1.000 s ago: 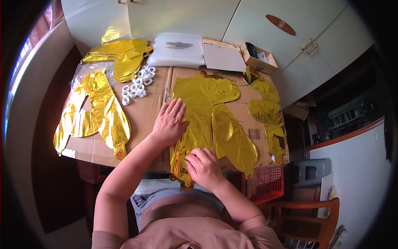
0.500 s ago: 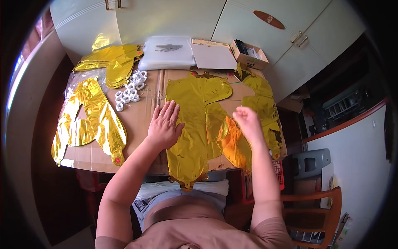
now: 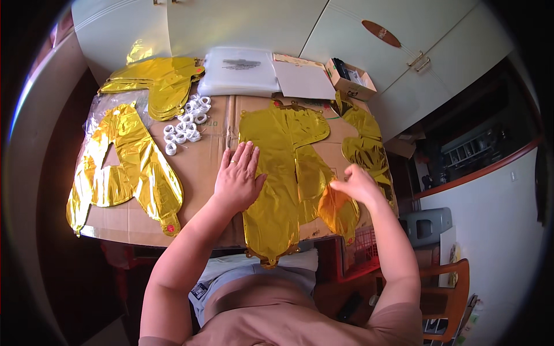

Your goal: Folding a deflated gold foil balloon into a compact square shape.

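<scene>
A flat gold foil balloon [image 3: 270,190] lies in front of me, its lower end hanging past the table's near edge. My left hand [image 3: 239,180] rests palm down on its left side, fingers stretched out. To the right, my right hand [image 3: 359,184] is closed, thumb and fingertips pinching the edge of the balloon's right-hand leg. That leg [image 3: 339,212] is lifted and bent, with an orange reflection on its foil. The fingertips are partly hidden. Another gold foil balloon [image 3: 369,151] lies beyond the right hand.
An A-shaped gold balloon [image 3: 147,173] lies at left, below stacked gold balloons [image 3: 167,86]. White ribbon rolls [image 3: 187,122] cluster beside them. Clear plastic bags [image 3: 238,75], a grey board [image 3: 306,79] and a small box [image 3: 359,86] line the back. A wooden chair [image 3: 461,300] stands at right.
My right hand has moved down and slightly right, and the balloon's right leg has shifted with it. My left hand stays flat on the foil. The whole view has shifted slightly.
</scene>
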### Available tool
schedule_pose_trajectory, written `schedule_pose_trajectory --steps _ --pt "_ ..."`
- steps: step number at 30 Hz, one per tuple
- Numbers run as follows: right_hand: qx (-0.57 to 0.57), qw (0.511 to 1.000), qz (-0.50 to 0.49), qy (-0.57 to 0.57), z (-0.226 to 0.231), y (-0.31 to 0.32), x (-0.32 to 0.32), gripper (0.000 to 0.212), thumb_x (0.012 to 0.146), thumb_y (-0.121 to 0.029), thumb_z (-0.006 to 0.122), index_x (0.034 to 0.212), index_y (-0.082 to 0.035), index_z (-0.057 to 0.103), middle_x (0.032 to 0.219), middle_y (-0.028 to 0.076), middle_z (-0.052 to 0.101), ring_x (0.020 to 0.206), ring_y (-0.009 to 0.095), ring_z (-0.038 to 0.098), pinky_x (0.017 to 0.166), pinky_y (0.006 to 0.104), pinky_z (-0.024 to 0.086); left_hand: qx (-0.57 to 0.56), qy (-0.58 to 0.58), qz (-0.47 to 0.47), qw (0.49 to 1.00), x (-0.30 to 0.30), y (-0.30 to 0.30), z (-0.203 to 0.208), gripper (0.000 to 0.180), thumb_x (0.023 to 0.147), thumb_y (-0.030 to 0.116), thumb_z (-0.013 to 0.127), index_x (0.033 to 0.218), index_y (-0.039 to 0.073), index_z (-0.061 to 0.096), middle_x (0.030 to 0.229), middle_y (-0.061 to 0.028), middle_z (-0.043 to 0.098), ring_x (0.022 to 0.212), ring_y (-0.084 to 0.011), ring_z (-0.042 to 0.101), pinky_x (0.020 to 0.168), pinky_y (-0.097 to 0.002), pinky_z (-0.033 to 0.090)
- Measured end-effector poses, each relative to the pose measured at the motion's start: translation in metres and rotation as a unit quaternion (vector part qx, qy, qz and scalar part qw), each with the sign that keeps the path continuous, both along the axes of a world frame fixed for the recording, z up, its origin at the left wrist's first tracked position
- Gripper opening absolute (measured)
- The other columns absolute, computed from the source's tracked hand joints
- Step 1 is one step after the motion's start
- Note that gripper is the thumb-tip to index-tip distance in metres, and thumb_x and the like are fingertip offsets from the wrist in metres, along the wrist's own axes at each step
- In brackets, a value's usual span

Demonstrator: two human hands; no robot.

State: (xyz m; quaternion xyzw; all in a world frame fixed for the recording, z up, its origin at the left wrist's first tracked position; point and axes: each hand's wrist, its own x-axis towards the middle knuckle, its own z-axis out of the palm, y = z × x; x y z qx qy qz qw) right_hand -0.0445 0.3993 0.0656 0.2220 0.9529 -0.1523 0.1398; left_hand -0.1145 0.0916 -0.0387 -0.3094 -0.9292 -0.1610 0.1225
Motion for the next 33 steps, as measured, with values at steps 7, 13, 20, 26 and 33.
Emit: schedule_pose_trajectory --steps 7,13,20,26,33 --pt "-0.213 0.976 -0.036 -0.032 -0.029 0.027 0.018 0.031 0.082 -0.022 0.079 0.092 0.005 0.068 0.085 0.008 0.069 0.074 0.014 0.064 0.069 0.0303 0.051 0.012 -0.018 0.0 1.0 0.001 0.0 0.002 0.068 0.099 0.041 0.051 0.152 0.002 0.037 0.159 -0.0187 0.035 0.149 -0.033 0.029 0.122 -0.0523 0.018" --pt "-0.432 0.902 -0.013 0.01 0.004 0.0 0.011 0.02 0.089 -0.014 0.07 0.1 0.002 0.068 0.088 0.002 0.068 0.077 0.008 0.059 0.071 0.0258 0.047 0.005 0.009 0.003 1.0 0.0 -0.001 -0.006 0.066 0.098 0.041 0.052 0.152 0.004 0.039 0.158 -0.0181 0.036 0.148 -0.0326 0.031 0.122 -0.0527 0.019" --pt "-0.307 0.93 0.196 -0.048 0.032 -0.088 -0.029 0.021 0.09 -0.02 0.072 0.091 0.0 0.068 0.078 0.0 0.064 0.072 0.008 0.057 0.065 0.0275 0.047 0.005 0.005 0.003 1.0 0.0 -0.001 -0.004 0.065 0.098 0.04 0.052 0.152 0.008 0.039 0.159 -0.0177 0.036 0.148 -0.0334 0.031 0.122 -0.0531 0.019" --pt "-0.191 0.933 0.291 -0.091 0.011 -0.156 -0.045 0.033 0.084 -0.028 0.071 0.085 0.004 0.064 0.074 0.018 0.066 0.066 0.024 0.062 0.066 0.0389 0.051 -0.062 0.004 0.011 0.998 -0.004 -0.001 -0.007 0.066 0.097 0.04 0.045 0.155 0.009 0.035 0.162 -0.0163 0.032 0.151 -0.0308 0.028 0.123 -0.0527 0.016" --pt "-0.245 0.909 0.338 -0.015 -0.011 -0.152 -0.032 0.046 0.09 -0.043 0.072 0.092 0.003 0.069 0.081 0.015 0.067 0.076 0.022 0.065 0.072 0.0354 0.053 -0.112 -0.019 -0.002 0.994 -0.007 -0.003 -0.006 0.074 0.095 0.038 0.046 0.16 0.012 0.024 0.165 -0.0149 0.024 0.153 -0.0291 0.023 0.124 -0.0517 0.014"
